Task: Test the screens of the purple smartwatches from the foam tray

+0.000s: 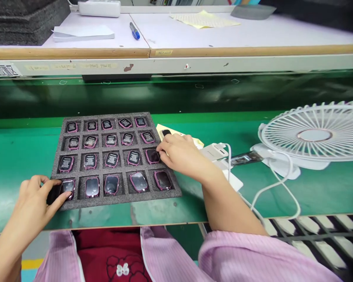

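A grey foam tray (106, 201) on the green bench (17, 156) holds pink-rimmed black watches (112, 159); the left hand (35, 197) pinches the near-left watch (68, 186), while the right hand (179, 152) curls onto the right-edge watch (152, 156), its grasp unclear.

Matt grey foam tray (167, 187), glossy glass-faced watches (139, 181), smooth green belt (20, 152), white plastic fan (314, 135).

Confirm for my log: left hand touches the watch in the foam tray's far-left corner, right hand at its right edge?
No: head view shows the left hand on the watch in the foam tray's near-left corner; right hand at its right edge.
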Tool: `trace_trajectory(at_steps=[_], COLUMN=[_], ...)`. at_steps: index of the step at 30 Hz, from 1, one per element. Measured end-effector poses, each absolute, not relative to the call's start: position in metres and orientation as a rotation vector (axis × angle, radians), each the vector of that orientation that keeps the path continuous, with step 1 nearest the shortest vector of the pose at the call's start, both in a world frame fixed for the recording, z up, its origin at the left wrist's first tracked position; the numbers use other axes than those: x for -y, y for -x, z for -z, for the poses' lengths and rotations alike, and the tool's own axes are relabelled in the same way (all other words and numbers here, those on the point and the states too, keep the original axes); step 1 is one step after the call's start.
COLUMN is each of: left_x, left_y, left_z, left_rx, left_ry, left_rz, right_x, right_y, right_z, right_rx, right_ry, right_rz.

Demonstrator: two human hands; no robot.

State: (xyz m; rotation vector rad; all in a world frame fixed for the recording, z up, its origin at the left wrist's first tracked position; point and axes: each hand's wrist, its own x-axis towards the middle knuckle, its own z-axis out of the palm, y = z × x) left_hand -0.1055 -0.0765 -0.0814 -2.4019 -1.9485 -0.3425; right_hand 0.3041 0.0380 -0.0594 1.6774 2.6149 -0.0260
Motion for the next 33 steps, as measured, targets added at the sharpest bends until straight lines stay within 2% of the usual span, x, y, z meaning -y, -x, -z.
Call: trace_trajectory(at_steps=[5,9,13,14,16,18,20,22,24,27,33], left_x=[0.072,0.072,0.057,0.05,0.031,0.011,-0.008,-0.023,-0.033,-0.041,-0.046], left_y=[0.1,0.096,0.083,0.077,0.062,0.045,0.029,0.016,0.009,0.005,0.001], left_z=[0.08,0.065,0.038,0.032,0.022,0.016,0.014,0.014,0.014,0.011,-0.001], left_rx=[2.091,2.399,2.596,2.636,2.683,2.66,2.583,2.476,2.309,2.087,1.975], left_ry=[2.449,2.551,2.593,2.585,2.524,2.459,2.419,2.432,2.464,2.499,2.561], left_rz=[0.542,0.757,1.412,1.616,1.994,2.325,2.491,2.485,2.361,2.188,2.078], right_x=[-0.035,-0.039,-0.043,-0.044,-0.048,-0.054,-0.06,-0.065,-0.068,-0.069,-0.072], right_y=[-0.286,-0.293,-0.298,-0.296,-0.286,-0.27,-0.252,-0.233,-0.217,-0.201,-0.189], right_z=[0.059,0.063,0.071,0.072,0.073,0.071,0.066,0.058,0.049,0.035,0.016], right_rx=[-2.485,-2.622,-2.751,-2.803,-2.783,-2.547,-2.251,-2.05,-1.977,-2.079,-2.184], right_ry=[-1.703,-1.776,-1.815,-1.868,-1.895,-1.745,-1.527,-1.332,-1.156,-0.999,-0.885], right_rz=[0.038,0.372,0.74,0.945,1.611,2.316,2.775,3.042,3.165,3.198,3.268])
